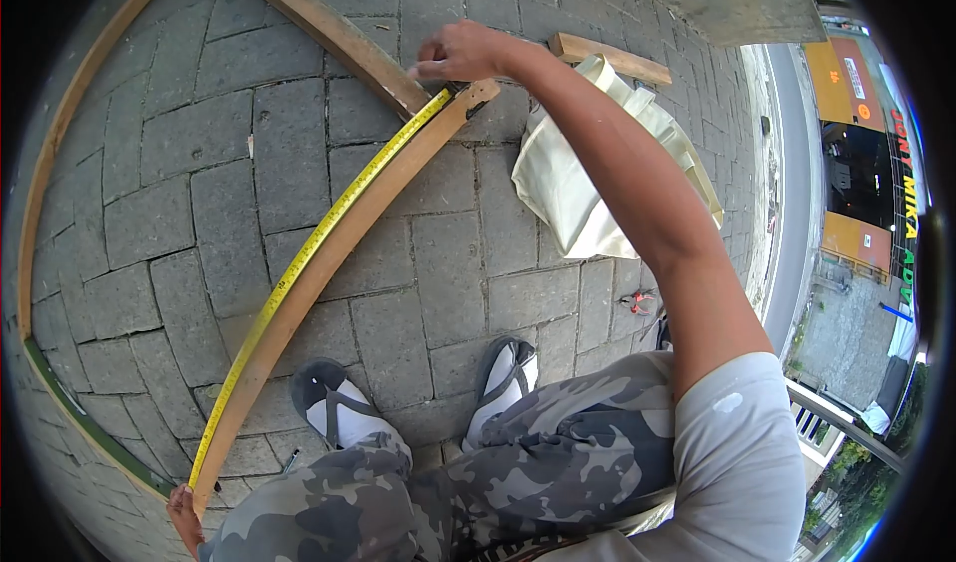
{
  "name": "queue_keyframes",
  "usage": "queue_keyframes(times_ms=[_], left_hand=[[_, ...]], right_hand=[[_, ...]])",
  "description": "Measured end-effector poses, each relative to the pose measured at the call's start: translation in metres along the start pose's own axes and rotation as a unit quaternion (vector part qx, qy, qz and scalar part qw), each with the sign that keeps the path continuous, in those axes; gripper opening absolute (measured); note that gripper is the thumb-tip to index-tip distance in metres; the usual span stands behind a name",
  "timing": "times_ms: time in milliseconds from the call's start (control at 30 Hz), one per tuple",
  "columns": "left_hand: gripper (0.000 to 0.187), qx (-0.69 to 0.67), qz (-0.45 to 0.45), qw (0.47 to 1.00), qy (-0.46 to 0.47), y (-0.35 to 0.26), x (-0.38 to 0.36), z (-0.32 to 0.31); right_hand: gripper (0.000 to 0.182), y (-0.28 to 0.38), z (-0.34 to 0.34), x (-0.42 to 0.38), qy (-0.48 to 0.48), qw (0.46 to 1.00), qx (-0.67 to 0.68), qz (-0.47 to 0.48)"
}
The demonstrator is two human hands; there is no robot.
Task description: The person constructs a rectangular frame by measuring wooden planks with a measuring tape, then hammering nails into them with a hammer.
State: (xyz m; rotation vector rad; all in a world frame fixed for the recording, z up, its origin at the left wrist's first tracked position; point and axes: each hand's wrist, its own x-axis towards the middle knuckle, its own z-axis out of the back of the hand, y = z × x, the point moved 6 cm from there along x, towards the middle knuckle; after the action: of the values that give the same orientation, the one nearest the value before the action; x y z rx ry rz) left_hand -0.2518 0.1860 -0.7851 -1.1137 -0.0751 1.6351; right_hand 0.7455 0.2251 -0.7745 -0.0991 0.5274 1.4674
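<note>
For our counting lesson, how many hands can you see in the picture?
2: right hand, at the upper end of the yellow measuring tape; left hand, at its lower end. No others show.

A flat yellow measuring tape [289,279] lies along a long brown wooden plank [319,269], from my left hand [183,510] near eight o'clock to my right hand [463,52] at twelve. At eleven lies a thick brown wooden beam [334,36]; at two, a floppy cream bag [568,194], a short brown wooden block [625,62] just beyond.
</note>
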Motion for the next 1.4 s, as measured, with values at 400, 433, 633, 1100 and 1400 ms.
queue_keyframes(times_ms=[400, 433, 633, 1100, 1400], left_hand=[[0.016, 0.015, 0.031, 0.999, -0.025, 0.008, 0.001, 0.001], [0.016, 0.012, 0.026, 0.999, -0.030, 0.010, 0.001, 0.001], [0.016, 0.011, 0.006, 0.999, -0.041, 0.006, -0.005, 0.004], [0.018, 0.021, -0.005, 0.999, -0.039, 0.003, -0.004, -0.001], [0.020, 0.039, -0.018, 0.998, -0.050, 0.001, -0.005, -0.005]], right_hand=[[0.037, -0.021, -0.006, -0.032, 0.064, 0.996, 0.064, -0.004], [0.037, -0.020, -0.006, -0.031, 0.066, 0.996, 0.065, -0.003], [0.034, -0.020, -0.007, -0.030, 0.047, 0.997, 0.052, 0.016], [0.030, -0.015, -0.007, -0.034, 0.026, 0.999, 0.037, 0.024], [0.030, -0.012, -0.009, -0.034, 0.034, 0.998, 0.036, 0.039]])
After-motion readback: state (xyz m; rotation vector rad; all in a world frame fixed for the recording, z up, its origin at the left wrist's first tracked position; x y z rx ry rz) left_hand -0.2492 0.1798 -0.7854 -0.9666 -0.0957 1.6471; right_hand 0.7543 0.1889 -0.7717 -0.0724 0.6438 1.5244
